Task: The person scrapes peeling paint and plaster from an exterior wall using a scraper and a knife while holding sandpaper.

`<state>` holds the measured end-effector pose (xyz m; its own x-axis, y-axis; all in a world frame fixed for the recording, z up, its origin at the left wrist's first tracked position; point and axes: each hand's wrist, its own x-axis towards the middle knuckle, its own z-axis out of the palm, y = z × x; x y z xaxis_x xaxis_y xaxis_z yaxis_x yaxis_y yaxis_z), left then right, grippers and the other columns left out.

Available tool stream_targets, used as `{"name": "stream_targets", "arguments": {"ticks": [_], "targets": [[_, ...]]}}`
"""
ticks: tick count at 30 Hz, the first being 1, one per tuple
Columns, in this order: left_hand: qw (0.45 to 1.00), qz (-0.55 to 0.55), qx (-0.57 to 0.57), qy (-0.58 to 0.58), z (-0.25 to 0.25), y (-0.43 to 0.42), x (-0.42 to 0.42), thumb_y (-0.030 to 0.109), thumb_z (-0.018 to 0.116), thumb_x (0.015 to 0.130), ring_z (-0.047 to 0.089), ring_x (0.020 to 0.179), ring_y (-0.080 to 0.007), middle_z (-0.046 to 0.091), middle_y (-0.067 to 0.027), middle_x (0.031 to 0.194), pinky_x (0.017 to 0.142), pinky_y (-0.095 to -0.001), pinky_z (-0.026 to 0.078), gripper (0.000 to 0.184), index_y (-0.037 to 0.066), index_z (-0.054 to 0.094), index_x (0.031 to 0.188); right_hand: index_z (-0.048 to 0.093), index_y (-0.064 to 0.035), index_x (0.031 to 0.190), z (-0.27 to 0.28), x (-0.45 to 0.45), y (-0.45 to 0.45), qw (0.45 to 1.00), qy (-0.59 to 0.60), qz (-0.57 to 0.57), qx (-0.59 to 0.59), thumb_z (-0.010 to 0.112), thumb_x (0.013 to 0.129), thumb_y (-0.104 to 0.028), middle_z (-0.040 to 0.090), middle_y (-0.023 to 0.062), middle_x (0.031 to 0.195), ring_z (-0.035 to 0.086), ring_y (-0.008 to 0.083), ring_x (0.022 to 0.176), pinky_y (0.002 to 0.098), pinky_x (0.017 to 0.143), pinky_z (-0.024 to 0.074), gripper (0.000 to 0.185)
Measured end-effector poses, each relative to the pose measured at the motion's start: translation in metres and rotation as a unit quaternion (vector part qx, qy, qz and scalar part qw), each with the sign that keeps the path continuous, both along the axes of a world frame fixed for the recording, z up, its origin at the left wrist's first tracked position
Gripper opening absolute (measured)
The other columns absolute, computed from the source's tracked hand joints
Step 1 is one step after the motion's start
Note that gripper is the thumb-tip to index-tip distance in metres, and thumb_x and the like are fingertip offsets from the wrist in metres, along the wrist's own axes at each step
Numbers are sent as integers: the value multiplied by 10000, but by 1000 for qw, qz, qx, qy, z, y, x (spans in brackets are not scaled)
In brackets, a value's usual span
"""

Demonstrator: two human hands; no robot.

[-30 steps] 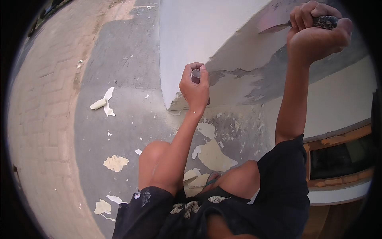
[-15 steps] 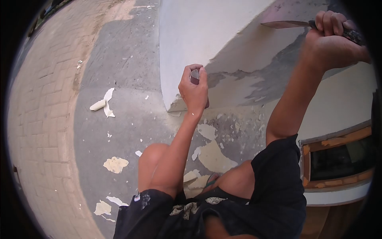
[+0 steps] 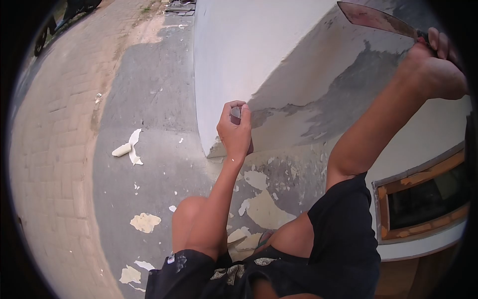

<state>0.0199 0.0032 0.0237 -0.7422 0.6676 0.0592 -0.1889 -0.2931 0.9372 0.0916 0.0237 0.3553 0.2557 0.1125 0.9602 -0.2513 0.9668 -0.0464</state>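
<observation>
Nearest, a dark shirt (image 3: pixel 343 234) and bent knees (image 3: pixel 191 219) are seen; squatting is judged likely. Cream flakes (image 3: pixel 269 209) are scattered between and beside the legs on the grey floor (image 3: pixel 159 179).

A dark piece (image 3: pixel 236 116) is clasped in the left hand (image 3: pixel 233 133), fingers curled round it, just beside the wall's lower corner. A pale round end is shown between thumb and finger, a brownish part below the palm. What it is can't be told; same for contact with the wall.

A knife (image 3: pixel 378 21) is gripped in the raised right hand (image 3: pixel 440 74), at the right edge of view; the handle is mostly hidden. The blade is held across the wall's shaded side, tip toward upper left of view. Broad blade, reddish smears. Contact can't be confirmed.

Scraping is judged to be the step in hand; for the next stroke, the blade would need to be laid flat under a loose paint edge.

Wall (image 3: pixel 239 55), beyond both hands: white face, shaded side marked by a ragged grey patch (image 3: pixel 348 84). Farther off, brick paving (image 3: pixel 59 149) is seen.
</observation>
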Motion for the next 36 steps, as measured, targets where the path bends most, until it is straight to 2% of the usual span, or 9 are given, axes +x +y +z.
{"name": "stream_targets", "arguments": {"ticks": [1,5,7,12,15,18,30,34,36], "targets": [[1000,-3,-5,-2,0,1,-1,199,605,882,551,706,-111,635,-49,787,669,-269,449,182,31,639,941,291,-50,771,1,0,0,998,40,-56,-17,195,900,-284,304,60,640,246,149,486,310,463,275,284],[1000,15,12,2,0,3,0,197,609,878,540,655,-104,629,-45,755,632,-265,440,168,38,635,928,279,-51,772,13,24,36,998,-24,61,-18,202,845,-174,310,70,650,247,149,488,305,464,259,163],[997,56,44,31,-3,6,3,199,621,872,520,551,-89,616,-37,673,546,-261,422,148,56,629,907,275,-52,776,20,25,37,996,-12,62,-62,209,877,-225,316,70,654,246,149,486,296,463,250,211],[999,20,24,23,-3,8,-4,211,624,875,537,575,-101,627,-45,687,565,-264,435,163,55,629,921,271,-62,793,6,19,38,996,-39,28,-78,227,978,-524,323,42,636,245,142,478,273,449,245,500],[1000,10,18,23,-7,5,0,217,630,873,548,591,-107,637,-51,700,581,-263,444,172,53,628,923,269,-63,787,-35,-19,35,987,-107,10,-123,213,981,-545,295,37,598,243,139,474,269,440,232,523],[1000,3,15,27,-6,3,-3,210,626,879,537,659,-99,635,-50,783,626,-260,443,181,39,627,940,325,-66,803,-19,1,0,998,-35,5,-54,189,937,-655,307,34,577,254,124,463,260,439,239,619],[999,-15,5,31,4,-1,-6,215,647,872,546,666,-99,644,-46,803,636,-259,448,191,38,617,935,320,-49,824,-20,6,27,999,-18,1,-51,152,933,-679,325,40,569,286,113,439,242,441,253,662],[999,-36,4,20,1,2,-8,216,636,883,531,690,-92,630,-40,819,655,-256,439,195,32,614,943,325,-41,811,-16,13,20,996,59,29,-60,153,932,-681,329,49,570,300,115,448,236,443,275,674],[999,-20,8,29,-5,4,-4,210,645,877,540,636,-91,642,-39,765,613,-256,443,173,46,615,923,294,-57,821,-25,3,16,997,-6,-11,-71,152,941,-656,315,48,607,241,131,467,257,447,249,627]]}}
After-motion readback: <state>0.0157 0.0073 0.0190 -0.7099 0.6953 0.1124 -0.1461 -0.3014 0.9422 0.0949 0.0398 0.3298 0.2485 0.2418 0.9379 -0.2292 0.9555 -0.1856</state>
